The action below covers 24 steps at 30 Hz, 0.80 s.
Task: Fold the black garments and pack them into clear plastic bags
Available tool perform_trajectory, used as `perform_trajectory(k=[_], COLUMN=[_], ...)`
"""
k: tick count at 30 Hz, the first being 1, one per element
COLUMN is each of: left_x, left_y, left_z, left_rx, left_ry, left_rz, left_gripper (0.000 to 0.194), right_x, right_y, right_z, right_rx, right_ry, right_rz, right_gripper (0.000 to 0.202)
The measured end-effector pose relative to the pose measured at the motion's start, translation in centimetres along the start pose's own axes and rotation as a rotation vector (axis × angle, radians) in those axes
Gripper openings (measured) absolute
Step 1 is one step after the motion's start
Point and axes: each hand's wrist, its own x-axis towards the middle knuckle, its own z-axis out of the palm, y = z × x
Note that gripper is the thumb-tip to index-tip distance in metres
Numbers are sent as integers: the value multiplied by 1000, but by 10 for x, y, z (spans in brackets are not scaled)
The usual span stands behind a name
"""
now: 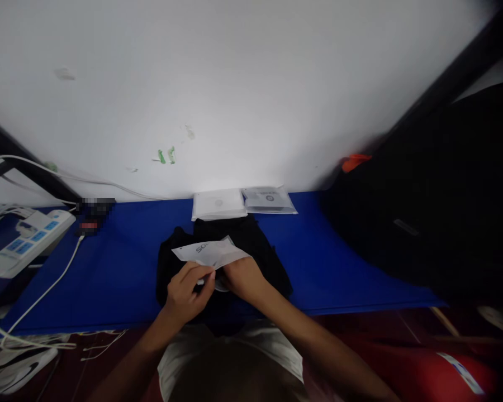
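A pale, translucent plastic bag (213, 253) with dark printed letters is between my hands, above a heap of black cloth (266, 254). My left hand (189, 290) pinches the near edge of the bag between thumb and fingers. At the bag's right end, my right hand (242, 276) is bent inward, its fingers hidden at or under the bag's opening; what they hold cannot be made out. Behind the cloth lie a flat white package (219, 204) and a grey, printed plastic package (270, 200), side by side.
The blue surface (308, 251) runs along a white wall. To the left are a power strip (29, 243), a charging cable (46, 293) and a blurred dark item (93, 215). A large black bag-like object (427, 212) fills the right. Something red (419, 368) is below.
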Motion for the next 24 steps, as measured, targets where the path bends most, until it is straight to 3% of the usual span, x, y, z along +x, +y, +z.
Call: perform_trajectory(k=[4,9,11,14,17,19,21,24], left_x=[6,20,26,35,44,50,52,52], left_y=[-5,-19,-29,-51,-86,-114,-139,-166], left_z=[-6,-15,-16,-12,0,10,19,28], left_rx=[43,160,184,209,246,276,329,352], left_ry=[37,129,161,225,265,148,-126,-298], left_rz=[5,42,72,78,-22,-132,-231,-265], left_gripper=[17,11,9,8,2,12,19,20], right_x=[-8,-28,-35,-43,-49,-51,-52,-55], right_y=[0,-7,-9,-5,5,13,21,30], right_z=[-9,-37,-47,-54,-49,-42,-35,-28], right_rx=[-39,170,273,377,364,285,183,84], right_ry=[44,438,528,623,689,610,457,257], right_rz=[-81,-461,-550,-582,-505,-426,-350,-255], right_gripper=[51,35,30,25,24,28,32,35])
